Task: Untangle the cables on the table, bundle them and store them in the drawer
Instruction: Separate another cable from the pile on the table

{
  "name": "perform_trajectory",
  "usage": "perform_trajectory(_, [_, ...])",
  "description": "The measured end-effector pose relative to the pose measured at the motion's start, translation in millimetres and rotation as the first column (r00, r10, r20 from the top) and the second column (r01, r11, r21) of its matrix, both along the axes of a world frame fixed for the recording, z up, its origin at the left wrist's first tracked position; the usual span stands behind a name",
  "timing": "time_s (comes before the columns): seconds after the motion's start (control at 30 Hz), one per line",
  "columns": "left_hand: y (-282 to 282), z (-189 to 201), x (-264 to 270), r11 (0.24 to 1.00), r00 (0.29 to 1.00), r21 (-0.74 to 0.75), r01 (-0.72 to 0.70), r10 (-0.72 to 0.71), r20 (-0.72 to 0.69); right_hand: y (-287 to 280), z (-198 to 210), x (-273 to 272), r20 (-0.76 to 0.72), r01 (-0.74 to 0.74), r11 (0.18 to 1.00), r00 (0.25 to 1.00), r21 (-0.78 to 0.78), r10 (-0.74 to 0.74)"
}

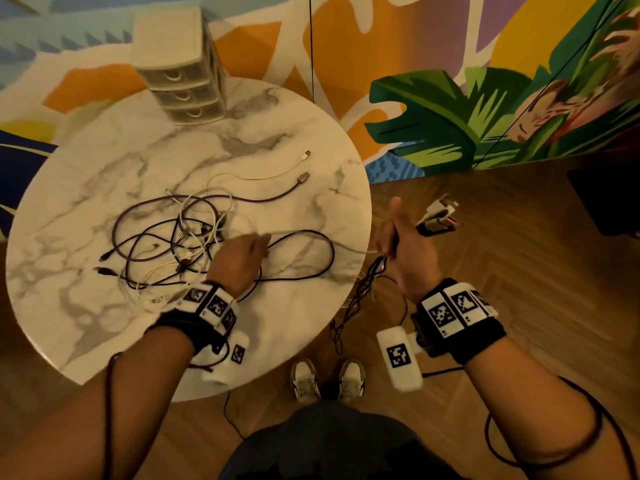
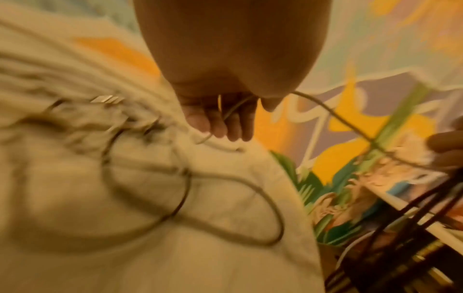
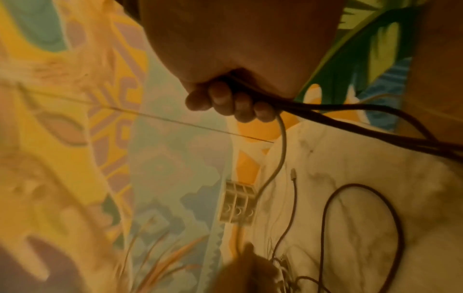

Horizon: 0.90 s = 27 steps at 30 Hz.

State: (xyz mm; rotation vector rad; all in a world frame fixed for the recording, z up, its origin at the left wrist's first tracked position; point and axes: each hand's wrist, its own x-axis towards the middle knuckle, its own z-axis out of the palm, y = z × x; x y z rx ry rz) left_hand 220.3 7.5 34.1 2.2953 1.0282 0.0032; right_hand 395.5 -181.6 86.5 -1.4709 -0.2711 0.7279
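A tangle of black, purple and white cables (image 1: 180, 233) lies on the round marble table (image 1: 104, 168). My left hand (image 1: 242, 258) hovers just right of the tangle, its fingers (image 2: 220, 121) curled round a thin white cable (image 1: 346, 248). That cable runs taut to my right hand (image 1: 398, 251), which is past the table's right edge. The right hand's fingers (image 3: 230, 103) grip a bundle of dark cables (image 3: 350, 119) together with the white one. Plug ends (image 1: 438, 218) stick out above the fist and loops (image 1: 360, 299) hang below it. A black loop (image 1: 325, 258) lies between the hands.
A small beige drawer unit (image 1: 180, 64) with three shut drawers stands at the table's far edge. A white cable end (image 1: 306, 154) and a purple cable's plug (image 1: 303, 178) point right. My shoes (image 1: 329, 379) stand on the wooden floor; a dark object (image 1: 606, 202) sits at far right.
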Motion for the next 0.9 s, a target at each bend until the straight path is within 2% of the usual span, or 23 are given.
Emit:
perform_trajectory(0.07, [-2, 37, 24, 0.981, 0.991, 0.186, 0.049, -0.024, -0.134, 4, 9, -9, 0.006, -0.154, 0.985, 0.988, -0.073, 0.155])
perform_trajectory(0.13, [-24, 67, 49, 0.899, 0.948, 0.385, 0.208, -0.088, -0.307, 12, 15, -22, 0.002, -0.337, 0.927, 0.94, -0.167, 0.342])
perform_trajectory(0.17, [-42, 79, 59, 0.849, 0.922, 0.434, 0.3, -0.142, -0.361, 16, 15, -27, 0.012, -0.37, 0.904, 0.924, -0.216, 0.381])
perform_trajectory(0.23, [-77, 94, 70, 0.767, 0.882, 0.473, 0.433, -0.251, -0.4, 22, 15, -33, 0.026, -0.344, 0.898, 0.931, -0.274, 0.365])
perform_trajectory(0.3, [-96, 90, 68, 0.743, 0.867, 0.464, 0.482, -0.331, -0.371, 23, 14, -33, -0.082, -0.276, 0.935, 0.961, -0.222, 0.264])
perform_trajectory(0.37, [-98, 76, 63, 0.768, 0.88, 0.433, 0.472, -0.377, -0.29, 21, 12, -32, -0.159, -0.207, 0.959, 0.971, -0.194, 0.177])
perform_trajectory(0.43, [-96, 63, 58, 0.812, 0.902, 0.393, 0.432, -0.393, -0.181, 17, 5, -32, -0.139, -0.166, 0.958, 0.981, -0.233, 0.136])
perform_trajectory(0.47, [-93, 53, 54, 0.85, 0.913, 0.332, 0.409, -0.384, -0.139, 15, 3, -32, -0.12, -0.154, 0.96, 0.984, -0.232, 0.129])
perform_trajectory(0.53, [-81, 25, 40, 0.926, 0.929, 0.102, 0.364, -0.354, -0.108, 13, -4, -26, -0.082, -0.136, 0.972, 0.989, -0.19, 0.122])
perform_trajectory(0.6, [-63, -1, 14, 0.956, 0.957, -0.141, 0.257, -0.272, -0.101, 11, -7, -14, -0.065, -0.084, 0.985, 0.995, -0.15, 0.075])
perform_trajectory(0.67, [-43, -12, -8, 0.969, 0.984, -0.204, 0.141, -0.16, -0.082, 7, -6, -4, -0.045, -0.046, 0.991, 0.998, -0.123, 0.041])
perform_trajectory(0.77, [-20, 8, -6, 0.999, 0.999, -0.039, 0.019, -0.017, 0.051, 4, -3, -2, -0.018, -0.088, 0.993, 0.996, -0.079, 0.087])
perform_trajectory(0.83, [-22, 38, 10, 0.985, 0.992, 0.17, 0.016, -0.037, 0.12, 8, 1, -15, -0.006, -0.195, 0.977, 0.981, -0.084, 0.196])
perform_trajectory(0.9, [-42, 61, 27, 0.899, 0.984, 0.401, 0.176, -0.173, -0.044, 14, 5, -31, -0.008, -0.297, 0.951, 0.955, -0.086, 0.297])
